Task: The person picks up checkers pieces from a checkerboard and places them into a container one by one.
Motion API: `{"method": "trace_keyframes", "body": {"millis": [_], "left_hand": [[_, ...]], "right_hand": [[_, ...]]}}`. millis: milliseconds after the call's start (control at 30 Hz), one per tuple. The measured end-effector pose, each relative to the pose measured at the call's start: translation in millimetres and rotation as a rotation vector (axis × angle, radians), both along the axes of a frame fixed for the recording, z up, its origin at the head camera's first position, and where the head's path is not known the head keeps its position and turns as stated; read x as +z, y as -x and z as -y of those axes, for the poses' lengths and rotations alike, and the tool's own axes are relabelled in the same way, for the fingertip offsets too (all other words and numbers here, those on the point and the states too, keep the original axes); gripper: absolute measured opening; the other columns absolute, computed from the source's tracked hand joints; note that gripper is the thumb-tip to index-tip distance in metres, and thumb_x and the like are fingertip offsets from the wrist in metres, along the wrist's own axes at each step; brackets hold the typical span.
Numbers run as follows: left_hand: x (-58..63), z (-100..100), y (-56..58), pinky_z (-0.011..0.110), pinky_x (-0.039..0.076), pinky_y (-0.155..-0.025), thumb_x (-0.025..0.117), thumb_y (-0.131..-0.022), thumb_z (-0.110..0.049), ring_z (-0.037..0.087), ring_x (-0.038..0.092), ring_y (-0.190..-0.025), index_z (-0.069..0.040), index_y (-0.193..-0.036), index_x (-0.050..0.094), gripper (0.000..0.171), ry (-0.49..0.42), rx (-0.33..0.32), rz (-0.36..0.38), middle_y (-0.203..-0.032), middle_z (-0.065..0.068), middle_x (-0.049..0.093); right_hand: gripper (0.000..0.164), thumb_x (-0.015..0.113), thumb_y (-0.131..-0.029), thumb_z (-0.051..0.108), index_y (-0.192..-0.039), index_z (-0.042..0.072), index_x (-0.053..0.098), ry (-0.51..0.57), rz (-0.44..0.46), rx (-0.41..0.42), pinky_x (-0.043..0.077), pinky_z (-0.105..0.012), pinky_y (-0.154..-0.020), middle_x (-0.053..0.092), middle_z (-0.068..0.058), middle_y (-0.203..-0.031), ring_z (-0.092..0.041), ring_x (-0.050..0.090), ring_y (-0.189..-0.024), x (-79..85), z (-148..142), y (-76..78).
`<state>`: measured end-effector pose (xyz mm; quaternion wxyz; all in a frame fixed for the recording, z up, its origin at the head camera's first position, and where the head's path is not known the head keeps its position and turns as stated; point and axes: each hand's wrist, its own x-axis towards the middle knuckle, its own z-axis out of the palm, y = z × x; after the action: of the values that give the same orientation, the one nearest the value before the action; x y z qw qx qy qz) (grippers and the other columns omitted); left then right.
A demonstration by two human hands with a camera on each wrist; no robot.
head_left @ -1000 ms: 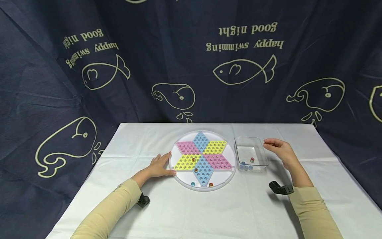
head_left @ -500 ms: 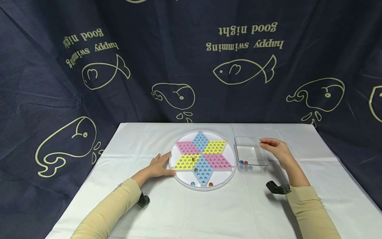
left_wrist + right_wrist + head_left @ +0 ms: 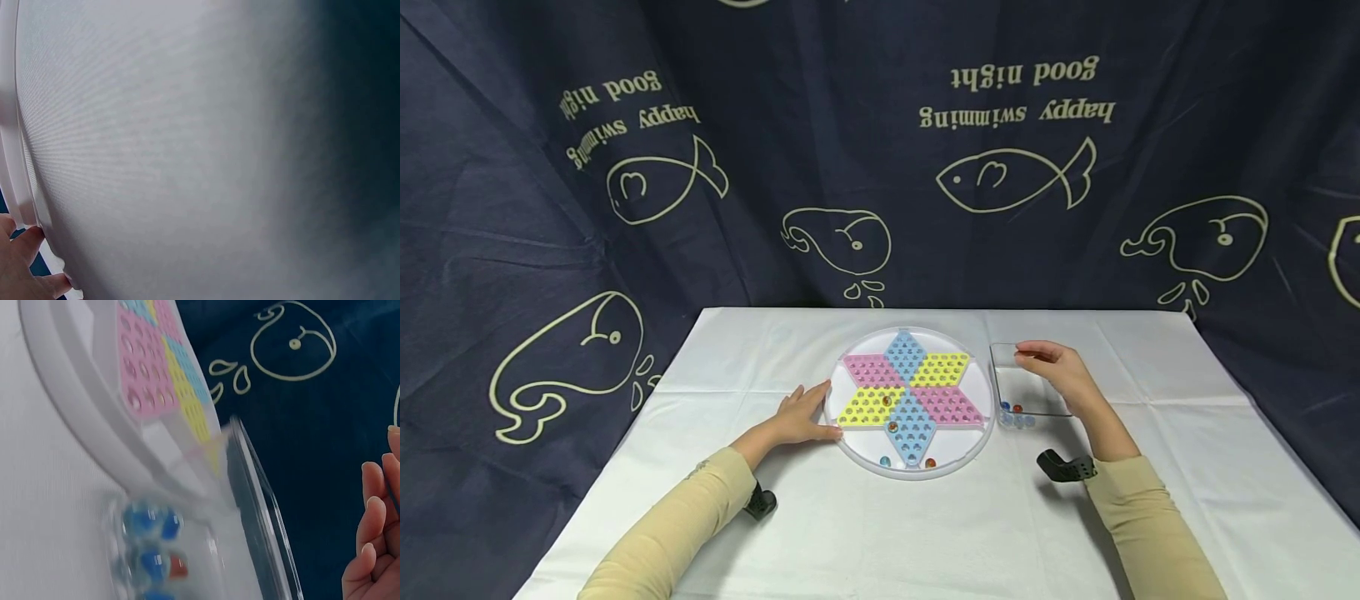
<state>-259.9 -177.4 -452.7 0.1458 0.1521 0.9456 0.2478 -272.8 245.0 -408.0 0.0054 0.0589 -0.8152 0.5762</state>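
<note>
The left hand [image 3: 799, 418] rests at the left rim of a round white Chinese checkers board [image 3: 850, 450]; its spread fingers touch the edge. In the left wrist view, fingers [image 3: 28, 247] meet the board's rim. Over the clear plastic box [image 3: 1060, 410] hangs the right hand [image 3: 1060, 375], its fingers loosely bent and no held thing visible. The right wrist view shows some of these bent fingers [image 3: 372, 519]; the thumb is hidden. Several blue marbles and a red marble [image 3: 1018, 408] lie in the box. Orange marbles [image 3: 892, 427] and a blue-green marble [image 3: 885, 462] are on the board.
A white cloth [image 3: 880, 542] covers the table. The box stands just right of the board, with a narrow gap between them. A dark blue curtain [image 3: 760, 100] with fish drawings hangs behind the table's far edge.
My right hand has moved left, from the box's right side to above it. The red marble in the box has rolled left to the blue marbles. The left hand stays in place.
</note>
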Motion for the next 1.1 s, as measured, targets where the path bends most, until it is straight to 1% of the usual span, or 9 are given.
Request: {"method": "trace_keyframes", "body": {"millis": [100,300,533,700,833,1100], "left_hand": [[-0.1,0.1,0.1,0.062,0.003,-0.108,0.069,-0.076,-0.047,0.05,0.006,-0.135,-0.002,-0.146,0.017,0.098,-0.007,0.002,0.001,-0.15,0.019,0.021],[0.4,0.0,0.0,0.061,0.003,-0.109,0.069,-0.076,-0.046,0.049,0.006,-0.135,-0.002,-0.146,0.017,0.098,-0.004,0.007,0.007,-0.15,0.018,0.021],[0.6,-0.5,-0.4,0.061,0.003,-0.109,0.069,-0.076,-0.045,0.049,0.006,-0.135,-0.002,-0.146,0.017,0.097,-0.009,0.006,0.004,-0.15,0.018,0.021],[-0.3,-0.3,0.4,0.061,0.003,-0.109,0.069,-0.076,-0.046,0.049,0.006,-0.135,-0.002,-0.146,0.017,0.098,0.003,0.007,0.004,-0.15,0.017,0.022],[-0.4,-0.2,0.9,0.061,0.003,-0.108,0.069,-0.075,-0.047,0.05,0.007,-0.135,-0.002,-0.146,0.017,0.098,0.002,0.005,-0.001,-0.15,0.018,0.022],[-1.0,0.1,0.9,0.061,0.003,-0.108,0.069,-0.075,-0.049,0.05,0.006,-0.134,-0.002,-0.146,0.017,0.099,0.008,0.002,-0.005,-0.15,0.018,0.021]], "right_hand": [[0.05,0.062,-0.088,0.021,-0.122,-0.013,0.048,0.021,0.0,0.018,0.048,-0.016,-0.078,0.059,0.024,-0.082,0.004,0.056,-0.081,1.5,8.7,0.1],[0.046,0.062,-0.088,0.017,-0.122,-0.012,0.05,0.055,0.002,0.043,0.046,-0.012,-0.076,0.06,0.023,-0.082,0.004,0.056,-0.082,0.0,24.4,2.2],[0.046,0.063,-0.086,0.016,-0.118,-0.014,0.051,0.107,-0.01,0.076,0.047,-0.013,-0.075,0.062,0.017,-0.083,0.002,0.056,-0.081,-4.7,39.6,3.0],[0.046,0.065,-0.085,0.017,-0.117,-0.013,0.052,0.099,-0.005,0.086,0.047,-0.014,-0.075,0.062,0.015,-0.086,0.001,0.056,-0.082,-7.0,48.1,3.6],[0.044,0.064,-0.086,0.016,-0.118,-0.012,0.052,0.089,-0.006,0.101,0.046,-0.014,-0.076,0.061,0.013,-0.088,0.001,0.056,-0.081,-6.2,55.1,1.2],[0.043,0.062,-0.086,0.013,-0.118,-0.014,0.05,0.15,0.028,0.14,0.046,-0.015,-0.078,0.062,0.009,-0.092,0.0,0.057,-0.083,-9.5,73.1,-0.1]]}}
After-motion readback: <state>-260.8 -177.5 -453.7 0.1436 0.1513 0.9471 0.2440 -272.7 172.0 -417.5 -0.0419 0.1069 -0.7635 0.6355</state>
